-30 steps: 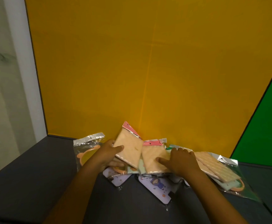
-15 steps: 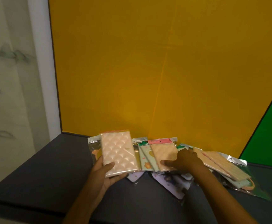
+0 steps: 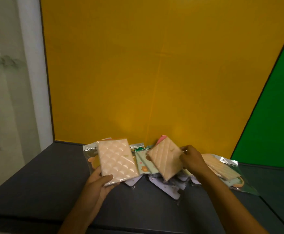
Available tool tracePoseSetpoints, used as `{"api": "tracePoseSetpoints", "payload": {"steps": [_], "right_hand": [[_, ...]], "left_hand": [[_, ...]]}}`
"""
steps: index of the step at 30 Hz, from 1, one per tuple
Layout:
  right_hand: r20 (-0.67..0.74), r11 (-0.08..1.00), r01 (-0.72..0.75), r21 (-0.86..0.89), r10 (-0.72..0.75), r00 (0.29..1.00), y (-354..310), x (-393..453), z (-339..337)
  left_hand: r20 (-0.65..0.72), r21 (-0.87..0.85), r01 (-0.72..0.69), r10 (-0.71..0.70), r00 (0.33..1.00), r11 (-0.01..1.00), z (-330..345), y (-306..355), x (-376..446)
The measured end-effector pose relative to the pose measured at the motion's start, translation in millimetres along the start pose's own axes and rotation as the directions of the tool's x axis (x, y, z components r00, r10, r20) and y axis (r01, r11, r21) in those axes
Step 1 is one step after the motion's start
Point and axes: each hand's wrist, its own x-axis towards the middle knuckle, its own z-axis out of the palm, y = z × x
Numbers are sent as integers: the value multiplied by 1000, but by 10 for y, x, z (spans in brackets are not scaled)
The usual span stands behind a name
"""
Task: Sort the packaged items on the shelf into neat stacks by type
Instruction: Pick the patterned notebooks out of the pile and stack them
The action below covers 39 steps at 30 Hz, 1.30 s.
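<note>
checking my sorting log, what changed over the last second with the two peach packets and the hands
The left hand has lifted the scallop-quilted peach packet off the pile toward the left and holds it. The right hand, which was pressing flat on the diamond-quilted peach packet, now pinches its edge and has tilted it up. The other packets on the dark shelf stayed put.

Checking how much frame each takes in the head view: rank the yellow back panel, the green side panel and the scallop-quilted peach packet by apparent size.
1. yellow back panel
2. green side panel
3. scallop-quilted peach packet, smallest although nearest the camera
</note>
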Motion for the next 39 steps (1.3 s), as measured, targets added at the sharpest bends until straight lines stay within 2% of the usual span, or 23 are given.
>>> {"api": "tracePoseSetpoints", "payload": {"steps": [3, 7, 10, 13, 15, 20, 27, 34, 39], "right_hand": [[-35, 977, 16, 212, -9, 999, 122, -141, -142], [-73, 883, 39, 468, -5, 997, 338, -409, -437], [-88, 806, 88, 586, -45, 995, 549, -636, -691], [-121, 748, 138, 649, -78, 990, 798, -859, -977], [-144, 723, 170, 670, -98, 985, 992, -1009, -1197], [-221, 694, 253, 674, -137, 966, 1492, -1427, -1788], [-268, 731, 306, 610, -174, 948, 2105, -1915, -2550], [-314, 723, 322, 611, -153, 937, 2604, -1843, -3088], [-296, 742, 297, 601, -139, 945, 2923, -1598, -3330]], "left_hand": [[54, -3, -47, 47, 997, 999, 143, -37, -40], [110, 34, -96, 92, 990, 995, 440, -124, -172], [149, 77, -123, 110, 983, 989, 707, -257, -327], [127, 120, -134, 119, 985, 984, 1025, -386, -544], [104, 159, -149, 134, 986, 976, 1259, -480, -698], [142, 230, -226, 197, 970, 947, 1840, -797, -1129], [198, 197, -239, 200, 959, 951, 2474, -1356, -1489], [249, 181, -253, 205, 947, 950, 3070, -1691, -1451], [266, 176, -263, 212, 941, 949, 3456, -1987, -1222]]}}
